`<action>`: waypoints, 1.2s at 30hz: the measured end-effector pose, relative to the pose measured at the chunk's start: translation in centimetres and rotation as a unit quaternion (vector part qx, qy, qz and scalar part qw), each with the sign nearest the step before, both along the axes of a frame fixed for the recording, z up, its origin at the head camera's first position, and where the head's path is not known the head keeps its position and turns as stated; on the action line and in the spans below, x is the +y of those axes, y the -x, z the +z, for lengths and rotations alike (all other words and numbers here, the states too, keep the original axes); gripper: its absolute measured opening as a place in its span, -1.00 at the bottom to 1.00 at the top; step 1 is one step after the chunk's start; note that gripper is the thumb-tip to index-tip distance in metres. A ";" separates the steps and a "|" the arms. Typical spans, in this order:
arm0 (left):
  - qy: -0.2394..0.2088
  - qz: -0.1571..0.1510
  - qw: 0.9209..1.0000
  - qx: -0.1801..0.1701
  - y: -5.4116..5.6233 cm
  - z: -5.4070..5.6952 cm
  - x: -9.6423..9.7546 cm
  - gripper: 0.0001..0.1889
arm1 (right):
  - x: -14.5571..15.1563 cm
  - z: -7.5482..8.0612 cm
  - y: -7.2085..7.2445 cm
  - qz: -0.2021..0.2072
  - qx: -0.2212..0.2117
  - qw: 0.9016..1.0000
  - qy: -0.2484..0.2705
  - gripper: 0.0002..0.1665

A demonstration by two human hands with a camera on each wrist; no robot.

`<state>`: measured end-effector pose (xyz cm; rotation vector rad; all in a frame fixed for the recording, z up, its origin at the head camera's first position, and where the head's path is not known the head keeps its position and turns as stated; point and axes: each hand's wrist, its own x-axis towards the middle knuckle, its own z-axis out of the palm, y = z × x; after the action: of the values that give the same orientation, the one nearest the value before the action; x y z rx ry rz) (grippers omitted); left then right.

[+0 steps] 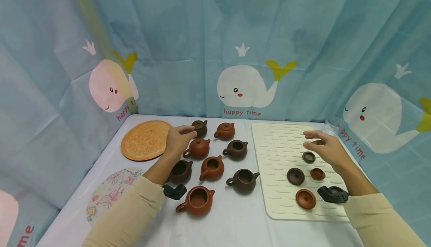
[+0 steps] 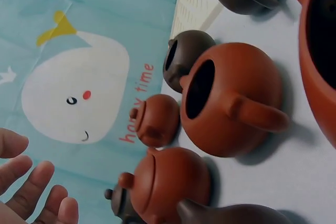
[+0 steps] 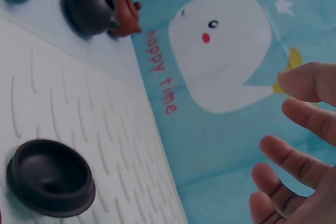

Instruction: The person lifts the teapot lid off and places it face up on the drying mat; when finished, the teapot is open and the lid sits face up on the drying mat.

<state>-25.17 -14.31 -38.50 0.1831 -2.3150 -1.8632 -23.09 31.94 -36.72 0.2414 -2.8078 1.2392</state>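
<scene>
My left hand [image 1: 181, 139] hovers over the back left of the teapots with nothing in its fingers. Its fingertips overlap a small lidded dark teapot [image 1: 200, 128] in the head view. Lidded reddish teapots stand nearby, one at the back [image 1: 225, 131] and one closer [image 1: 198, 148]. Several others have no lid, among them an orange-brown teapot [image 1: 213, 167], a dark teapot [image 1: 245, 180] and the front red teapot [image 1: 198, 201]. My right hand [image 1: 324, 148], fingers apart and holding nothing, is above the cream mat, near a small dark lid [image 1: 308, 157].
More lids lie on the cream mat [image 1: 274, 202]: a larger dark lid [image 1: 295, 176] and reddish lids [image 1: 305, 199]. A clear plastic container [image 1: 331, 127] stands at the back right. An orange round mat [image 1: 144, 140] and a floral round mat [image 1: 111, 192] lie left. A whale-print curtain [image 1: 175, 52] hangs behind.
</scene>
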 end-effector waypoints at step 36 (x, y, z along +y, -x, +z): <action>0.033 0.038 0.987 -0.156 1.6 -5.4 -2.4 -0.71 | -8.7 2.1 0.8 0.089 -0.019 0.996 0.005 -0.45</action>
<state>-26.75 -16.72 -43.94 0.5844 -2.5222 -1.8277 -23.89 23.24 -34.63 0.4837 -2.8647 1.3044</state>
